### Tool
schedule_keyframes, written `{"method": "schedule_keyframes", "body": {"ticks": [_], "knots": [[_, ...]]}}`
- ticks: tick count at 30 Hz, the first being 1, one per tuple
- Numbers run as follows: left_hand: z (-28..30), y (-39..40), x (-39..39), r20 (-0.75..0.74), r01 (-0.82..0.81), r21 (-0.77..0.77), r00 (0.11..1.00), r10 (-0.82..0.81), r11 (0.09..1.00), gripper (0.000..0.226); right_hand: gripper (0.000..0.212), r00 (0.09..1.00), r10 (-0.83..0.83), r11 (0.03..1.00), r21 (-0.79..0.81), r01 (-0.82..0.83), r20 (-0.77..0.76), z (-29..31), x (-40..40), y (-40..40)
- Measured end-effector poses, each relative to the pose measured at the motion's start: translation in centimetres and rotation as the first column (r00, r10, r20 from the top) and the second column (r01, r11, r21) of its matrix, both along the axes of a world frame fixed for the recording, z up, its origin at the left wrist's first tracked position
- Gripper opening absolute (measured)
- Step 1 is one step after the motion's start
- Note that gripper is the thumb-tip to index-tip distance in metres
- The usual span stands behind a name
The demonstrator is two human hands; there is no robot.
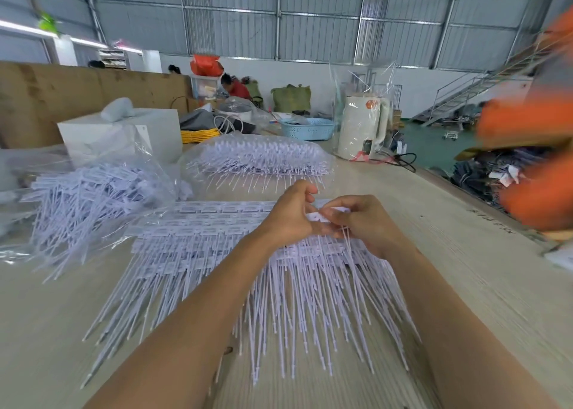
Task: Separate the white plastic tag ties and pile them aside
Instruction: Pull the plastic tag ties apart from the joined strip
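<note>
Head view: my left hand (290,214) and right hand (361,222) both pinch, as far as I can tell, one white tag tie (319,216) above the joined strips (198,238).

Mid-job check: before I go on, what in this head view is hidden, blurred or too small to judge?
- Head view: the tag pinched between left hand and right hand is mostly covered by fingers; whether it is already torn free is unclear.
- Print on the joined tag ties is too small to read.
- Orange shapes at the right edge are motion-blurred and cut off.
- The loose pile sits under glaring clear plastic; no count possible.
</note>
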State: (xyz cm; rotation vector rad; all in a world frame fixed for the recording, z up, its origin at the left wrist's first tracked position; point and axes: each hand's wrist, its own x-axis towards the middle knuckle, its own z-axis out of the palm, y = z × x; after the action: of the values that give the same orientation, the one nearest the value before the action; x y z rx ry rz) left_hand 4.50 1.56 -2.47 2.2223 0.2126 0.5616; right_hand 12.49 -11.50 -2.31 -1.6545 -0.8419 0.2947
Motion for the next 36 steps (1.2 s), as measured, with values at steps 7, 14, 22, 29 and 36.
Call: {"method": "schedule_keyframes", "body": {"ticks": [7, 14, 22, 29, 36], "knots": [[-0.2, 1.9, -0.8, -0.170, 0.051, 0.048, 0.984, -0.043, 0.998, 0.034, 0.014, 0.999, 0.021, 1.000, -0.002, -0.021, -0.047, -0.2, 0.2, 0.1], [0.2, 1.3, -0.7, -0.138, 0.047, -0.006, 0.989, -0.047, 0.999, 0.032, 0.017, 0.998, 0.004, 0.996, -0.093, 0.002, 0.064, 0.1, -0.5, 0.2], [1.0, 1.1, -0.5, -0.054, -0.024, -0.350, 0.999, 0.005, 0.936, 0.031, 0.011, 0.744, -0.223, 0.975, 0.141, 0.173, 0.630, 0.5, -1.2, 0.5], [1.4, 0.9, -1.2, -0.061, 0.002, -0.246, 0.998, -0.017, 0.969, 0.032, 0.018, 0.992, -0.018, 0.895, 0.440, 0.073, -0.128, 3.1, 0.0, -1.9], [1.6, 1.2, -1.3, -0.174, 0.038, -0.150, 0.983, -0.064, 0.988, 0.023, 0.016, 0.950, 0.111, 0.983, 0.173, -0.061, -0.293, 2.6, -0.7, -0.6]]}}
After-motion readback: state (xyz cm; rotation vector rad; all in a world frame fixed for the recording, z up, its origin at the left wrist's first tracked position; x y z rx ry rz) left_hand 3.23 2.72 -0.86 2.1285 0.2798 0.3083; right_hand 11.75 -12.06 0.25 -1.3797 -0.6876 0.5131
